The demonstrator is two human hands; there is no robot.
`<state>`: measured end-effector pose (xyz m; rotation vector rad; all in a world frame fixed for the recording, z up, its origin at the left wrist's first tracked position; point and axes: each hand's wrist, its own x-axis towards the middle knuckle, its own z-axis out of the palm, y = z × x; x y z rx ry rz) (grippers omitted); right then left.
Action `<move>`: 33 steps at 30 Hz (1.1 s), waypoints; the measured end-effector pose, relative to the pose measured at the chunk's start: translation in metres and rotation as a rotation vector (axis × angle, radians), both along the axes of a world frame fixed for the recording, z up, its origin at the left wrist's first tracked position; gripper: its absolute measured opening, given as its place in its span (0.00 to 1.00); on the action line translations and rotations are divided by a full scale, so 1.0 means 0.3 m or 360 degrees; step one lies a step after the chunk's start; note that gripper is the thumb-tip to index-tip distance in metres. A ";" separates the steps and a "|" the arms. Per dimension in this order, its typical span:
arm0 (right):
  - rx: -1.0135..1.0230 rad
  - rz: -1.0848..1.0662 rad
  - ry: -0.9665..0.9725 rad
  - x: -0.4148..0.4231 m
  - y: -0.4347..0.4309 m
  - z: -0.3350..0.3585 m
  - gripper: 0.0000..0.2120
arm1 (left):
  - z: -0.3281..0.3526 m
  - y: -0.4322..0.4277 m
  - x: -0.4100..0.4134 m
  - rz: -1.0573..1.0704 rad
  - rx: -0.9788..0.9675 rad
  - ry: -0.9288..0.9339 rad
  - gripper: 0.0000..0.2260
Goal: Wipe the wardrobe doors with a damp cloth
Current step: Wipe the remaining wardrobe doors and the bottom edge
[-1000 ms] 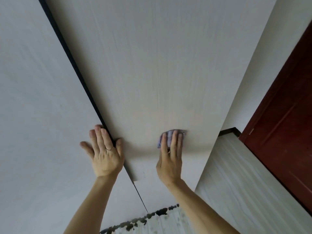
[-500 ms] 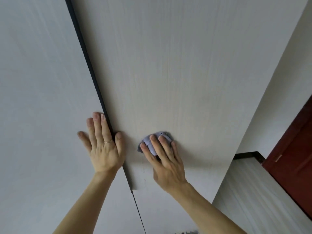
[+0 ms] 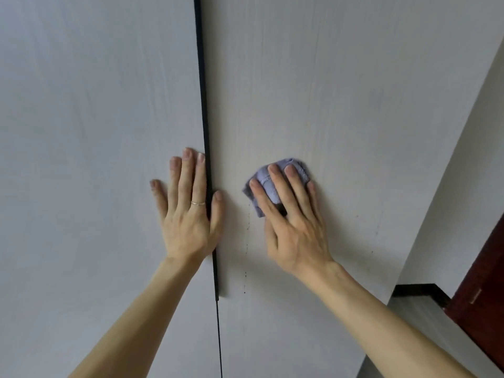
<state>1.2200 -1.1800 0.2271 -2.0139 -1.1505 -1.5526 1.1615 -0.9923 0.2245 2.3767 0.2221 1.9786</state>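
Note:
Two pale wood-grain wardrobe doors fill the view: a left door (image 3: 95, 132) and a right door (image 3: 341, 91), split by a dark vertical gap (image 3: 203, 91). My left hand (image 3: 188, 211) lies flat on the left door at the gap, fingers straight, thumb across onto the right door. My right hand (image 3: 294, 225) presses a folded lilac cloth (image 3: 268, 184) flat against the right door, fingers spread over it. Small dark specks run down the right door just left of the cloth.
A white wall (image 3: 463, 173) runs beside the wardrobe's right side. A dark red-brown door (image 3: 485, 282) stands at the far right, with black skirting (image 3: 420, 289) and a pale striped floor (image 3: 425, 336) below it.
The view has swung up and left, so the gap now runs vertical. My right hand has slid the cloth left across the right door and then a little up. My left hand stays at the gap.

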 end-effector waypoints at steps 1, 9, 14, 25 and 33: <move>0.0011 0.0003 -0.0008 0.001 -0.003 -0.002 0.26 | -0.001 0.003 0.002 -0.0020 0.0001 -0.0035 0.28; 0.0143 -0.0015 -0.0103 0.020 0.036 -0.090 0.29 | -0.082 0.016 0.005 -0.0132 -0.0017 -0.0176 0.24; 0.0121 -0.0017 -0.0224 0.045 0.022 -0.106 0.28 | -0.093 0.012 0.012 -0.0189 -0.0036 -0.0242 0.24; 0.0447 -0.0167 -0.0021 0.163 -0.275 -0.021 0.27 | -0.120 -0.029 -0.010 -0.0157 -0.0152 -0.0119 0.24; 0.1052 -0.0010 -0.0043 0.156 -0.134 -0.165 0.24 | -0.151 -0.059 0.012 -0.0210 -0.0298 -0.0183 0.23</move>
